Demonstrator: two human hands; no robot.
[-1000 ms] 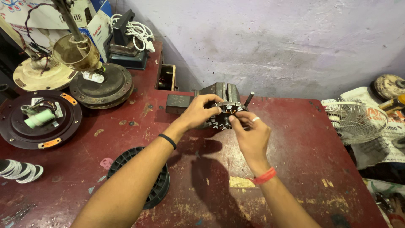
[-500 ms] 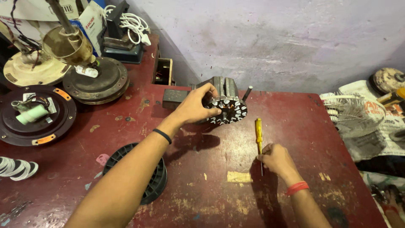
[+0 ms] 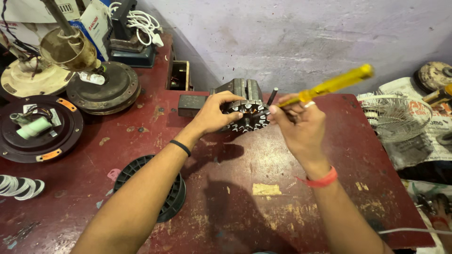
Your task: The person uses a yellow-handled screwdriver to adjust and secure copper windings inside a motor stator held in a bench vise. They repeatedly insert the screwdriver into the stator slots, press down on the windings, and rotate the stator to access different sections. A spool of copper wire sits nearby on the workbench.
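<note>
A round toothed metal motor core (image 3: 248, 115) stands on edge on the dark red table (image 3: 263, 160), in front of a grey bench vise (image 3: 245, 88). My left hand (image 3: 214, 113) grips the core's left side. My right hand (image 3: 299, 124) holds a yellow-handled screwdriver (image 3: 329, 85), its handle slanting up to the right and its tip pointed at the core's right side. An orange band is on my right wrist and a black one on my left.
A black ribbed round part (image 3: 157, 188) lies under my left forearm. Fan motor housings (image 3: 101, 87) and a black round base (image 3: 37, 129) sit at the left. A wire fan guard (image 3: 393, 115) and newspapers lie at the right, a white cord (image 3: 141, 21) at the back.
My right hand left the core, picked up the yellow screwdriver from the table at the right, and has brought it up to the core. My left hand stayed on the core.
</note>
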